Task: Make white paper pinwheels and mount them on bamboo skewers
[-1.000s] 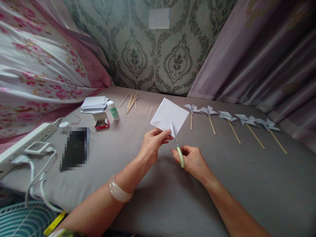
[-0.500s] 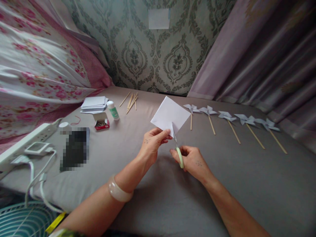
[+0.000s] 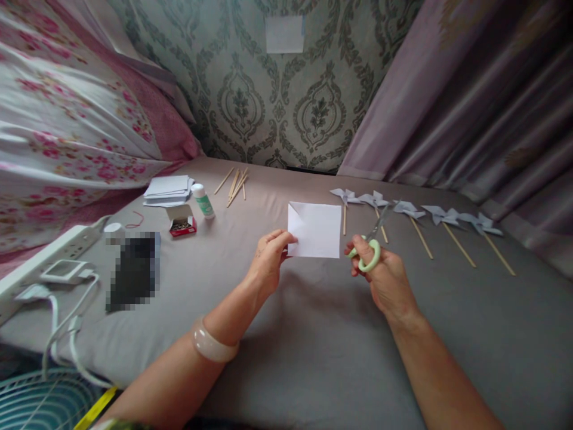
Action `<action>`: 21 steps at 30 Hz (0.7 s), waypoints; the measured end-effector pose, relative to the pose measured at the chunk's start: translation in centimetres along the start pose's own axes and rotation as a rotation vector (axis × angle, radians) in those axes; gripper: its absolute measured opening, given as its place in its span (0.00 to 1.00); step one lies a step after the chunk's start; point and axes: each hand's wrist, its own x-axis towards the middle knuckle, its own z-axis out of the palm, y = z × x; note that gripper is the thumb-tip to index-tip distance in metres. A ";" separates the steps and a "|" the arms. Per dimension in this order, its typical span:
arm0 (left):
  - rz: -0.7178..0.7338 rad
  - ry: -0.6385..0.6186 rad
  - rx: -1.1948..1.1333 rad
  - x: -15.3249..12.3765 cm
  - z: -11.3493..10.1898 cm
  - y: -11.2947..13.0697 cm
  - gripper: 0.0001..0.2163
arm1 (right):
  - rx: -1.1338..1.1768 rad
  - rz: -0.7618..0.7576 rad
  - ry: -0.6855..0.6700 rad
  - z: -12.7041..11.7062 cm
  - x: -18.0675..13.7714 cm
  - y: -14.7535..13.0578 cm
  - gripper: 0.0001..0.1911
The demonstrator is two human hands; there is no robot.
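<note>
My left hand pinches the lower left corner of a white square of paper, held upright above the grey bed surface. A short cut shows at the paper's top left corner. My right hand is closed on small scissors with pale green handles, just right of the paper, blades pointing up and away from it. The scissors do not touch the paper.
Several paper pinwheels on wooden sticks lie in a row at the right. At the back left are loose sticks, a glue bottle, a stack of paper and a small red box. A power strip with cables lies at the left edge.
The scissors came out of the paper's lower corner and my right hand moved right and up. My left hand turned the paper so its edges sit level.
</note>
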 end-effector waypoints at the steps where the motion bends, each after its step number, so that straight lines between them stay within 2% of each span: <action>1: -0.011 -0.009 0.006 -0.1 0.1 0.0 0.05 | 0.011 0.021 -0.022 0.0 0.1 0.1 0.21; 7: -0.050 -0.020 0.056 -0.1 0.2 -0.1 0.04 | 0.144 0.067 -0.125 0.3 -0.1 0.0 0.18; 14: -0.018 0.020 0.223 -0.1 0.1 -0.1 0.03 | 0.156 0.039 -0.118 0.6 -0.3 0.1 0.17; 21: -0.014 0.004 0.179 -0.1 0.1 -0.4 0.03 | 0.143 0.021 -0.070 0.8 0.0 0.9 0.17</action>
